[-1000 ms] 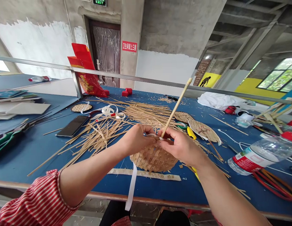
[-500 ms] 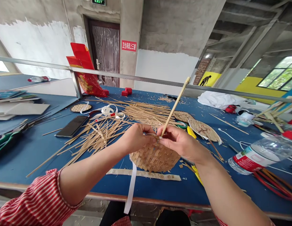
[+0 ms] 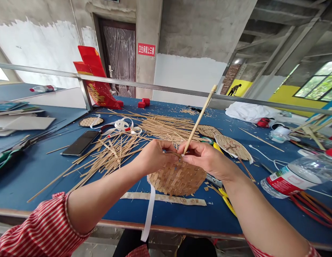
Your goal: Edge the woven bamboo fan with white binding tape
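A woven bamboo-strip fan (image 3: 179,178) is held tilted above the table, its stick handle (image 3: 200,119) pointing up and away. My left hand (image 3: 155,155) is closed at the fan's upper edge, pinching a thin brown strip (image 3: 173,153) that runs toward the foot of the stick. On the other side, my right hand (image 3: 206,157) pinches the fan's edge where the stick joins it; its fingertips partly hide the joint. White tape (image 3: 149,214) hangs from the fan's left side. Below the fan lies a pale flat strip (image 3: 163,198).
Loose bamboo strips (image 3: 168,128) cover the table behind my hands. A phone (image 3: 80,142) and green-handled shears (image 3: 7,157) lie left. Two fan pieces (image 3: 233,147), a yellow-handled tool (image 3: 228,201) and a water bottle (image 3: 294,176) are right. A metal rail (image 3: 155,87) crosses behind.
The brown strip between my hands shows more clearly at the fan's edge. Both hands keep nearly the same place, and the view has tipped slightly downward.
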The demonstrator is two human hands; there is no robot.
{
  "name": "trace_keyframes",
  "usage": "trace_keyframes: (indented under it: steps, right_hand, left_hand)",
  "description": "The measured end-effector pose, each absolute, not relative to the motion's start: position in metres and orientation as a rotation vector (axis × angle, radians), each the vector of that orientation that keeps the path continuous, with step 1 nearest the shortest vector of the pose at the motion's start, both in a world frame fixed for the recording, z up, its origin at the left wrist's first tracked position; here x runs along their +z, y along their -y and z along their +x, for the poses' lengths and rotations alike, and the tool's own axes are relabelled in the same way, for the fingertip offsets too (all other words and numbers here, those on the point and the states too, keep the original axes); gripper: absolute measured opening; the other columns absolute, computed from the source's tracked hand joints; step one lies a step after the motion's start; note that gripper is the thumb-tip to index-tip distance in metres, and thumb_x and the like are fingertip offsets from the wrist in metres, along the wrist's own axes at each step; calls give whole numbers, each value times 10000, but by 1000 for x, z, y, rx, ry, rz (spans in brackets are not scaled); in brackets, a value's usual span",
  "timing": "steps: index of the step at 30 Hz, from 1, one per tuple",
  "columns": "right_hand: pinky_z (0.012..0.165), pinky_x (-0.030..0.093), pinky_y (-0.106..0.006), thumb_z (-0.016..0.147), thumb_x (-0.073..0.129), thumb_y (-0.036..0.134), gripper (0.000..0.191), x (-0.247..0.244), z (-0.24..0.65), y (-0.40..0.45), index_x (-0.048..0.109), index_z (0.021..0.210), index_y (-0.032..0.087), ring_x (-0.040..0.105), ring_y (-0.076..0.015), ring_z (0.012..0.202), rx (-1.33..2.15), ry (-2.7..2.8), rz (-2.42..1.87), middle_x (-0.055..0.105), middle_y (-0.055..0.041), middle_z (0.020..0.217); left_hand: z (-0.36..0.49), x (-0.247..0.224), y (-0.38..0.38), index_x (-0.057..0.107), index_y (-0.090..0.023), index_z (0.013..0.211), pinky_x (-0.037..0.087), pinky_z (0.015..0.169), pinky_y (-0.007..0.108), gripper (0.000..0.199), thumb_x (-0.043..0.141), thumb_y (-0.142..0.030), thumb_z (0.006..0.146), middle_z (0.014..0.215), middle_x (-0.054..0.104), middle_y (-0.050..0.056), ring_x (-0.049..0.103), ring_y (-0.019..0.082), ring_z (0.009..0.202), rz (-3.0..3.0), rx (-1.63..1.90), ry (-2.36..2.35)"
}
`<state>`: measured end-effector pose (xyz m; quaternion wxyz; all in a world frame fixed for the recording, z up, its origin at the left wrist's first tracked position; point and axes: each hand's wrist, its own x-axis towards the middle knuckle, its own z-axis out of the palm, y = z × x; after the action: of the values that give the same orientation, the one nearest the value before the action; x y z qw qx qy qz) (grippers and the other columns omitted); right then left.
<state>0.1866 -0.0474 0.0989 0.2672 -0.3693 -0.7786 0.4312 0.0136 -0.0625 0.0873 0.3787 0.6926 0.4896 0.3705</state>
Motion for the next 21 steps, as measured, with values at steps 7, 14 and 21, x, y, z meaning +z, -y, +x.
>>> trace_keyframes:
  steps: [7,14,21]
  right_hand:
    - [657,392,-230,717,522,208,81,99,186,45,552,792,204,495,-116,713,1128,2159,-990,535,17,753]
    - [689,379,-242,756,492,285,106,104,187,42,558,774,203,489,-126,728,1086,2242,-944,541,12,741]
    - [590,327,-228,767,453,320,160,103,183,41,506,695,187,415,-107,609,881,2236,-1096,464,30,644]
  left_hand:
    - [15,86,60,600,-160,631,332,515,202,103,593,-254,590,577,540,-40,456,96,542,1688,945,-1216]
    - [15,83,60,602,-160,635,351,549,214,106,584,-256,595,586,551,-34,466,101,552,1682,963,-1196]
    - [18,81,60,619,-160,659,328,529,203,128,576,-269,610,567,538,-44,444,93,544,1724,1006,-1169]
